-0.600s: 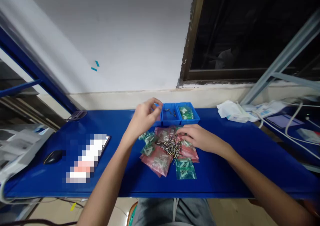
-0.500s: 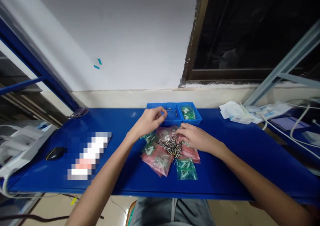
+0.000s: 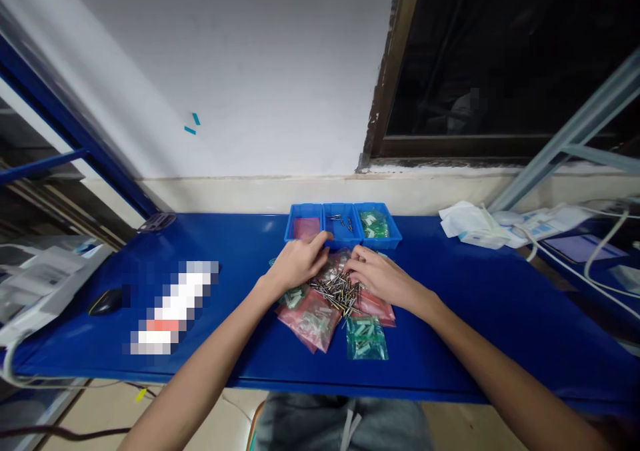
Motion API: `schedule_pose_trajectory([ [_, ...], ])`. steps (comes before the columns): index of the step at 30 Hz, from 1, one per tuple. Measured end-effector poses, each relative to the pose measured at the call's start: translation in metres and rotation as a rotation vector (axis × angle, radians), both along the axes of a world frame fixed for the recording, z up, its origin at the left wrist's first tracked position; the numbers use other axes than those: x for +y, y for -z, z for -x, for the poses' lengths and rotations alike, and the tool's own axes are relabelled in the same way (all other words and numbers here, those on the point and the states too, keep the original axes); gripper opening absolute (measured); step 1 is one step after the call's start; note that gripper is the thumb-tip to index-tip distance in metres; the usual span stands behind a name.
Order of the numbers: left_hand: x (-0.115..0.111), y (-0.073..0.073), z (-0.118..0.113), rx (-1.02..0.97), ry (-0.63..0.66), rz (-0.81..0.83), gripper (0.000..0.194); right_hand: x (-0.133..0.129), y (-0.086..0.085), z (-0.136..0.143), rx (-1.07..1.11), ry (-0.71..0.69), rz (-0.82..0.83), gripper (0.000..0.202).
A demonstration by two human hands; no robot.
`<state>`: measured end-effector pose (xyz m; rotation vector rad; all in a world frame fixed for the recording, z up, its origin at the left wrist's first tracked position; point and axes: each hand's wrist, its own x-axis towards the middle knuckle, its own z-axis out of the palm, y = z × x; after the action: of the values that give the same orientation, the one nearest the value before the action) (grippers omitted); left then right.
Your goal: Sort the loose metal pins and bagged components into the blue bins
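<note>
A loose heap of small metal pins point(image 3: 342, 298) lies on pink and green plastic bags. My left hand point(image 3: 300, 261) hovers at the heap's upper left, its bent fingers apart, with nothing visible in it. Over the right side of the heap, my right hand point(image 3: 383, 278) has its fingers curled together; their tips are partly hidden and I cannot make out what they hold. A pink bag point(image 3: 313, 321) with pale contents lies left of the pins. In front of them is a green bag point(image 3: 367, 338) holding small white and metal pieces.
Behind the heap stand a blue bin point(image 3: 303, 209) with pink plastic, a blue bin point(image 3: 343, 243) with a few pins, and a blue bin point(image 3: 383, 243) with green bags. A black mouse point(image 3: 105, 302) is at left; white papers point(image 3: 470, 223) and cables are at right.
My left hand has moved back from the bins, down towards the heap, uncovering the pink plastic in the left bin. My right hand stays over the pins with its fingers more curled.
</note>
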<state>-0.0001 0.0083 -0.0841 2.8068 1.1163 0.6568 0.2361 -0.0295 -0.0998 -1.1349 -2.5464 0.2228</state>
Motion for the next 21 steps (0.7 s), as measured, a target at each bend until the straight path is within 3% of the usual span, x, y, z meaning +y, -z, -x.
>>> schedule_pose_trajectory([
  [6, 0.002, 0.010, -0.002, -0.053, 0.032, -0.006, 0.027, 0.005, 0.005, -0.001, 0.108, -0.021, 0.030, 0.019],
  [11, -0.001, 0.016, -0.003, -0.158, 0.070, 0.052, 0.024, 0.006, -0.005, -0.011, 0.201, -0.019, 0.091, 0.025],
  [16, -0.002, 0.018, 0.005, -0.285, 0.052, 0.080, 0.022, 0.010, -0.018, -0.026, 0.333, 0.052, 0.111, 0.023],
  [21, -0.001, 0.018, 0.006, -0.295, 0.067, 0.081, 0.019, 0.010, -0.014, -0.023, 0.424, 0.185, 0.172, 0.019],
])
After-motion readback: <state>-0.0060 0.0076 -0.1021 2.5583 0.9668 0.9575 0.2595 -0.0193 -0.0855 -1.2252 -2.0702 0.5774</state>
